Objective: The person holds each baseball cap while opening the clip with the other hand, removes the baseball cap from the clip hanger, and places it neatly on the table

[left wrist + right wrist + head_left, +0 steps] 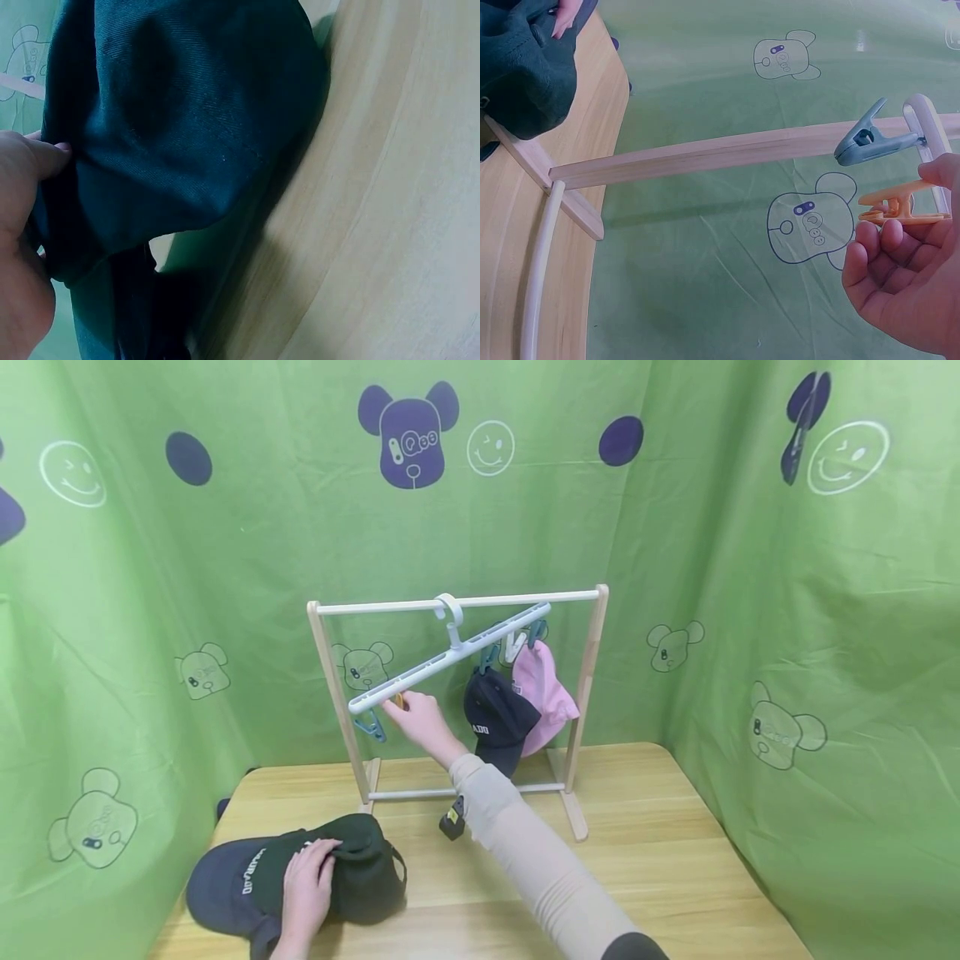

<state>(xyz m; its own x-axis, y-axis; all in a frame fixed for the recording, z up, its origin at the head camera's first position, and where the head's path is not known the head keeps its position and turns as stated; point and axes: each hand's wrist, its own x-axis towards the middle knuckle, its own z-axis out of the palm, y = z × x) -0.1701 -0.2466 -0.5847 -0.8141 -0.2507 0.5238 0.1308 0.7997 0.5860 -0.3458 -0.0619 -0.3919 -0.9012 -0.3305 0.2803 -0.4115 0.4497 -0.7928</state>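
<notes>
while left fingers (54, 160) pinch a dark-green cap (367, 881), right fingers (867, 238) pinch an orange clip (891, 193) below the hanger (450, 657).

A curtained booth, screened off rather like a small studio — green cloth (277, 518) hangs behind the wooden table (667, 852) and along both its sides. Bear heads (412, 452) and winking smiley faces (491, 447) are printed on the cloth behind the table.

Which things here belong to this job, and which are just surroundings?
Likely job things: dark green cap in left hand; orange clip in right hand; hanger; blue clips; rack; hanging dark cap; hanging pink cap.

Surroundings: green curtain; wooden table.
</notes>
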